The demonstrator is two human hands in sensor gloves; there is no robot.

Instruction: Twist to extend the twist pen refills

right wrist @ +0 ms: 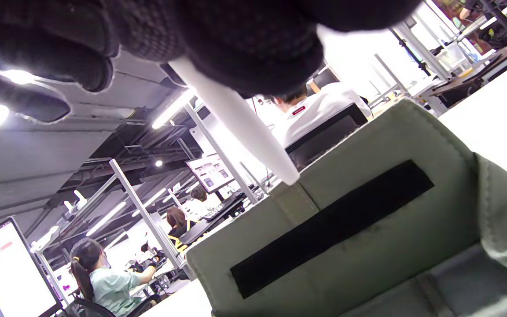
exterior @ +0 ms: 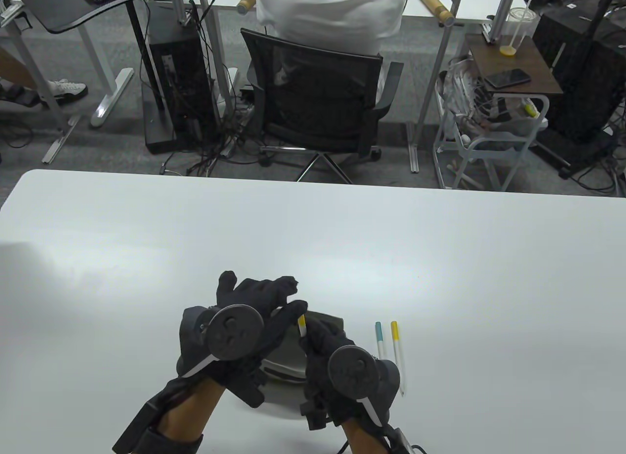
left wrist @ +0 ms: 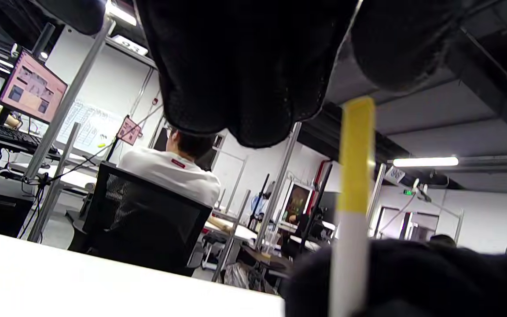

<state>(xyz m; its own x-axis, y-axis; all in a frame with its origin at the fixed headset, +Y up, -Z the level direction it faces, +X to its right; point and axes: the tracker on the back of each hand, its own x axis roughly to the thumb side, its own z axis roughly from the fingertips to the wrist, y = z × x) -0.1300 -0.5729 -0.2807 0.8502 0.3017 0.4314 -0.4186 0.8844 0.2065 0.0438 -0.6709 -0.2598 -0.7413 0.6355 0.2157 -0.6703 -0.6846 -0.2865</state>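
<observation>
Near the front edge of the white surface [exterior: 146,239]: right hand [exterior: 342,361] gripping a slim white twist pen with a yellow cap end [exterior: 302,326], held upright over a grey-green fabric pouch [exterior: 288,361]. Left hand [exterior: 244,317] beside it, fingers reaching across to the yellow end; contact unclear. Just right, lying side by side: a white pen with teal end [exterior: 379,339], another with yellow end [exterior: 397,351].

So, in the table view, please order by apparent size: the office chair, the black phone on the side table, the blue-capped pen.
1. office chair, clearly largest.
2. black phone.
3. blue-capped pen, thinnest; its length looks about like the phone's, and it lies nearer the camera, so that order is unsure.
</observation>
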